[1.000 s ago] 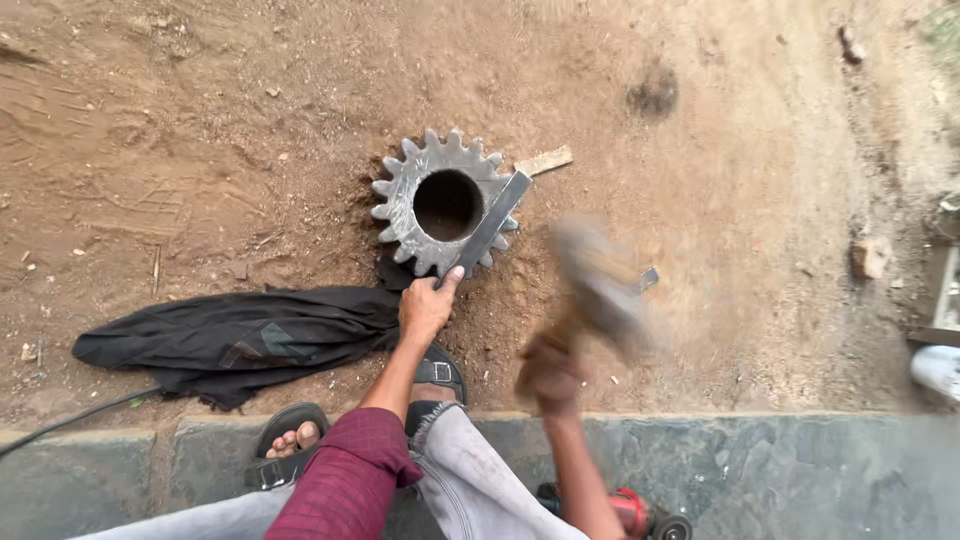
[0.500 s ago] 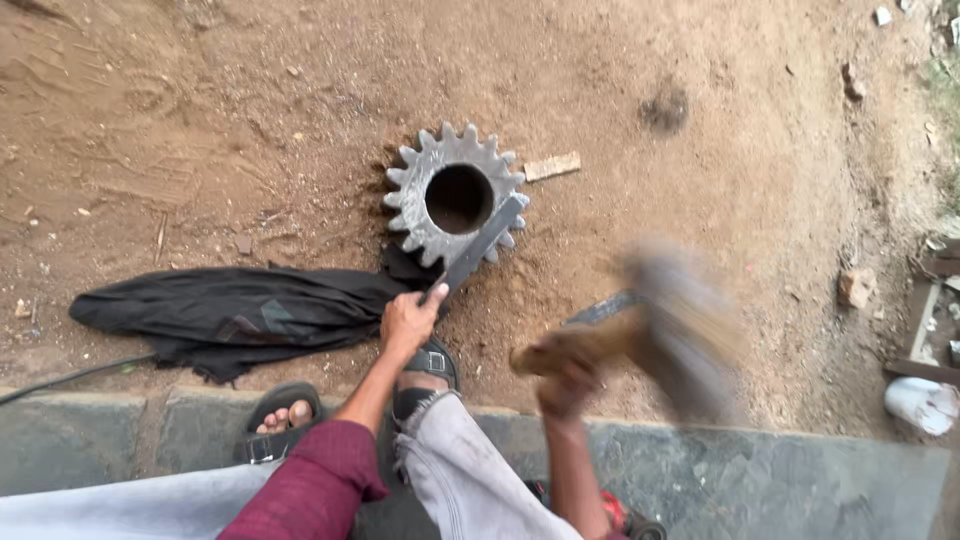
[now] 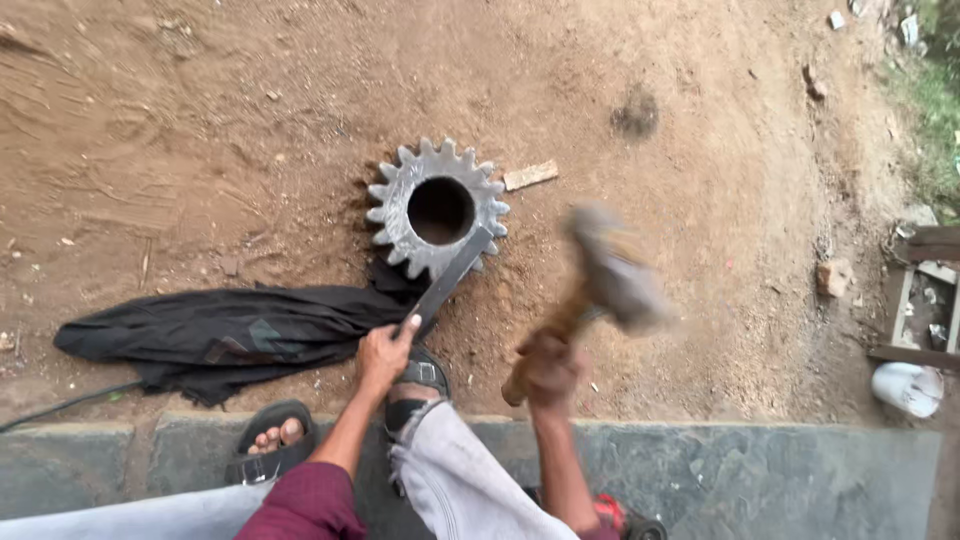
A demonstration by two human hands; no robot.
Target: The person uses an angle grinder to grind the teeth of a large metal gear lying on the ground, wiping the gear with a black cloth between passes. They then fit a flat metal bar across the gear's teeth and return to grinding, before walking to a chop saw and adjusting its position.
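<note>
Nearest, below the gear: two sandalled feet (image 3: pixel 415 385) on the edge of a grey stone kerb (image 3: pixel 760 470), grey trouser leg between the arms. Just above the feet, left hand (image 3: pixel 382 352) clenched around the lower end of a flat steel bar (image 3: pixel 450 280), thumb up along it. Right of that, right hand (image 3: pixel 548 366) closed tight on the wooden handle of a hammer (image 3: pixel 610 275), head raised and blurred in the swing. Left of the hands, a black cloth (image 3: pixel 230 335) spread on the dirt, one end reaching the gear's lower edge. Further up, the toothed gear (image 3: pixel 438 208) flat on the brown soil, round bore open, bar tip resting against its lower right teeth. Just beyond the gear's right side, a small wooden chip (image 3: pixel 530 175). Far right of the gear, a white container (image 3: pixel 908 388) and a wooden frame (image 3: pixel 925 300).

For a clean blow, probably best: bar held steady and seated firmly on the rim, knuckles kept low and away from the struck end, hammer face landing square, eyes on the bar's end, feet clear of the gear.
</note>
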